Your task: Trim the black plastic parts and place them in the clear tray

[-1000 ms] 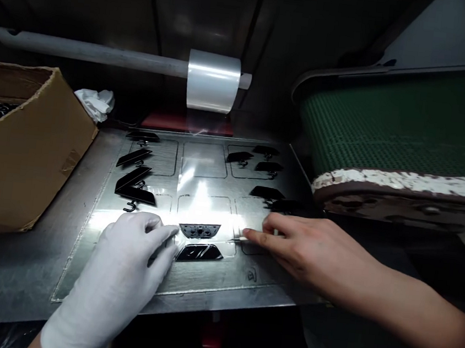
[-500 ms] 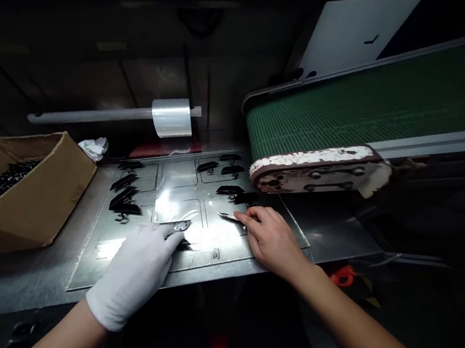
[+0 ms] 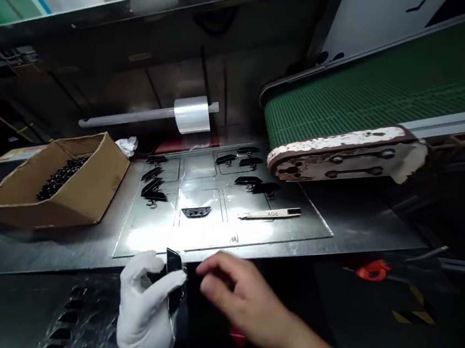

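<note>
My left hand [image 3: 147, 312], in a white glove, pinches a small glossy black plastic part [image 3: 174, 281] between thumb and fingers, just in front of the bench edge. What looks like clear film shows beside that part. To its right, my bare right hand [image 3: 240, 299] is slightly blurred, its thumb and index finger apart with nothing visible between them. A cream pen-shaped tool [image 3: 272, 214] marked A06 lies on the clear mat [image 3: 225, 240]. Left of the tool rests a black part [image 3: 196, 211] with small holes. More black parts [image 3: 153, 190] with hooks sit farther back on the mat.
A cardboard box [image 3: 109, 183] of small black pieces stands at left. Behind the mat is a roll of film [image 3: 192, 115] on a rod. A green conveyor [image 3: 325, 117] overhangs the right side. Below the bench, wrapped black parts [image 3: 70, 317] lie at lower left.
Both hands have drawn back from the mat toward me. My right hand has let go of the pen-shaped tool. My left hand has brought a black part off the mat, and the view has shifted.
</note>
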Demonstrator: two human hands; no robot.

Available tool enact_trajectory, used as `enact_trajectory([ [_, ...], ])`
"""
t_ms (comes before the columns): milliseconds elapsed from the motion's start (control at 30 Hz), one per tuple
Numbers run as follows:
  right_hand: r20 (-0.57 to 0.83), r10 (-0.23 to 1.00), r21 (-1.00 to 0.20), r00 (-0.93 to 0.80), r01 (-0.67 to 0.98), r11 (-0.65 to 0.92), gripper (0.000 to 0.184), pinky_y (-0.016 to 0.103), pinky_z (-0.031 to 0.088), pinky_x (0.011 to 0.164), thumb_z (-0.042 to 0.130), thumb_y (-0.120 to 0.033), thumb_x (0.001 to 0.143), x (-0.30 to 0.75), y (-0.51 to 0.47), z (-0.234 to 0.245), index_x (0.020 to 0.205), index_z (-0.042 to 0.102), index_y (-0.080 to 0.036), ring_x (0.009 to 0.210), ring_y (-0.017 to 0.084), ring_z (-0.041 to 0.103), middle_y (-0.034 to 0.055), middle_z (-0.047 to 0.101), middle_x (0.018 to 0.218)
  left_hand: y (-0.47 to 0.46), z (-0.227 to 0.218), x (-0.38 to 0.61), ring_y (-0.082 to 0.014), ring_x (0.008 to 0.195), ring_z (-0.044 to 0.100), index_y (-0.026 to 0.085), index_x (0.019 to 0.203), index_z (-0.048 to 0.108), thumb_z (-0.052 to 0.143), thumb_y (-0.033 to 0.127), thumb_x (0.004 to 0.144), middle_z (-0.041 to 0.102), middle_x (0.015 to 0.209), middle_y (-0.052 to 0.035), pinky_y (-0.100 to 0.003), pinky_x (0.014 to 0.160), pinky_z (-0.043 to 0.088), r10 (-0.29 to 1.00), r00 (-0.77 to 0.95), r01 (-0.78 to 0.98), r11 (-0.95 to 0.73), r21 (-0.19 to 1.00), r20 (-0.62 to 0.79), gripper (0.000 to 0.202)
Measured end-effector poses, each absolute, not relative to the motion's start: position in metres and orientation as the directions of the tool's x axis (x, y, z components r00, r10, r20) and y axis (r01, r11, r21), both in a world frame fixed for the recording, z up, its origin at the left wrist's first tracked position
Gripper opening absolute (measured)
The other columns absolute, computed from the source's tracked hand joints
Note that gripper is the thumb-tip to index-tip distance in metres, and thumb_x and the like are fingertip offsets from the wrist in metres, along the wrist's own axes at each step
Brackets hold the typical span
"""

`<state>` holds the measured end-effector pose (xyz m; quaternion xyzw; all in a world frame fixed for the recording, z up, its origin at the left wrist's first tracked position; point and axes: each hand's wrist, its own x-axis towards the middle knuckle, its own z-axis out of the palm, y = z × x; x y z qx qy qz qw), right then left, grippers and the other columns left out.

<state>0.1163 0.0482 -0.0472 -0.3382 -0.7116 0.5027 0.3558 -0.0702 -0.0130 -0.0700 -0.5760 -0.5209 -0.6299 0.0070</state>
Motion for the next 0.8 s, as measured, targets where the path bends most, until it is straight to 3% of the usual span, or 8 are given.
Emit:
enact_trajectory([
  [67, -0.014, 0.789, -1.0, -0.614, 0.012, -0.009, 0.025, 0.026, 0.045, 0.067, 0.069, -0.045, 0.092, 0.089, 0.03, -0.05, 0.094, 0.067, -0.02, 0.075, 0.014, 0.056, -0.0009, 0.064, 0.085, -0.024, -0.084, -0.076, -0.0267, 0.104, 0.06, 0.035, 0.102, 0.078, 0.075, 0.017, 0.085, 0.058, 0.108, -0.0055, -0.044, 0.088, 0.054, 0.66, -0.331, 0.613, -0.393, 0.685, 0.675, 0.026],
  [133, -0.087, 0.774, -0.992, -0.628, -0.018, -0.126, 0.03, 0.025, 0.041, 0.066, 0.07, -0.048, 0.091, 0.072, 0.021, -0.057, 0.087, 0.063, -0.019, 0.073, 0.013, 0.05, -0.0022, 0.058, 0.08, -0.035, -0.096, -0.089, -0.0289, 0.104, 0.062, 0.036, 0.107, 0.076, 0.073, 0.021, 0.086, 0.062, 0.105, -0.0058, -0.048, 0.09, 0.055, 0.753, -0.326, 0.564, -0.33, 0.757, 0.571, 0.026],
  [267, -0.158, 0.731, -0.985, -0.664, 0.157, -0.07, 0.033, 0.025, 0.038, 0.063, 0.063, -0.051, 0.095, 0.058, 0.016, -0.079, 0.084, 0.059, -0.02, 0.071, 0.013, 0.046, -0.0028, 0.054, 0.077, -0.061, -0.107, -0.117, -0.0252, 0.104, 0.066, 0.034, 0.13, 0.065, 0.065, 0.031, 0.094, 0.07, 0.115, -0.0052, -0.042, 0.094, 0.055, 0.912, -0.406, 0.125, -0.006, 0.992, 0.057, 0.036],
  [367, -0.215, 0.624, -0.935, -0.751, 0.344, 0.092, 0.032, 0.027, 0.039, 0.062, 0.057, -0.05, 0.098, 0.045, 0.014, -0.104, 0.081, 0.059, -0.022, 0.071, 0.015, 0.05, -0.0013, 0.057, 0.078, -0.076, -0.112, -0.132, -0.0221, 0.092, 0.065, 0.023, 0.111, 0.074, 0.074, 0.028, 0.085, 0.072, 0.097, -0.0048, -0.033, 0.085, 0.053, 0.925, -0.291, -0.148, 0.207, 0.967, -0.242, 0.027],
  [433, -0.26, 0.563, -0.909, -0.784, 0.396, 0.132, 0.031, 0.028, 0.043, 0.064, 0.055, -0.051, 0.099, 0.031, 0.011, -0.121, 0.084, 0.06, -0.024, 0.073, 0.017, 0.054, -0.0001, 0.06, 0.08, -0.083, -0.122, -0.141, -0.0191, 0.078, 0.06, 0.017, 0.086, 0.076, 0.078, 0.023, 0.079, 0.068, 0.079, -0.0031, -0.03, 0.072, 0.049, 0.904, -0.296, -0.233, 0.245, 0.941, -0.308, 0.01],
  [500, -0.309, 0.54, -0.905, -0.783, 0.417, 0.087, 0.029, 0.029, 0.048, 0.07, 0.056, -0.053, 0.098, 0.016, 0.005, -0.134, 0.095, 0.063, -0.025, 0.079, 0.019, 0.059, 0.0011, 0.064, 0.088, -0.09, -0.134, -0.149, -0.0161, 0.068, 0.056, 0.016, 0.075, 0.07, 0.075, 0.023, 0.079, 0.062, 0.07, -0.001, -0.029, 0.064, 0.044, 0.866, -0.35, -0.337, 0.239, 0.911, -0.357, 0.009],
  [667, -0.397, 0.518, -0.892, -0.758, 0.451, -0.022, 0.041, 0.03, 0.055, 0.077, 0.051, -0.059, 0.1, -0.012, -0.008, -0.162, 0.124, 0.059, -0.026, 0.089, 0.019, 0.065, 0.0037, 0.067, 0.1, -0.112, -0.16, -0.173, -0.0167, 0.073, 0.058, 0.017, 0.083, 0.064, 0.063, 0.032, 0.091, 0.062, 0.079, -0.0039, -0.032, 0.071, 0.048, 0.805, -0.435, -0.566, 0.104, 0.818, -0.404, 0.018],
  [800, -0.442, 0.552, -0.783, -0.707, 0.605, 0.147, 0.047, 0.032, 0.06, 0.078, 0.04, -0.062, 0.102, -0.007, 0.009, -0.2, 0.128, 0.059, -0.028, 0.087, 0.02, 0.071, 0.0033, 0.072, 0.099, -0.129, -0.19, -0.207, -0.0155, 0.073, 0.059, 0.017, 0.087, 0.061, 0.063, 0.035, 0.094, 0.061, 0.079, -0.0018, -0.032, 0.069, 0.051, 0.668, -0.558, -0.608, 0.074, 0.79, -0.492, 0.02],
])
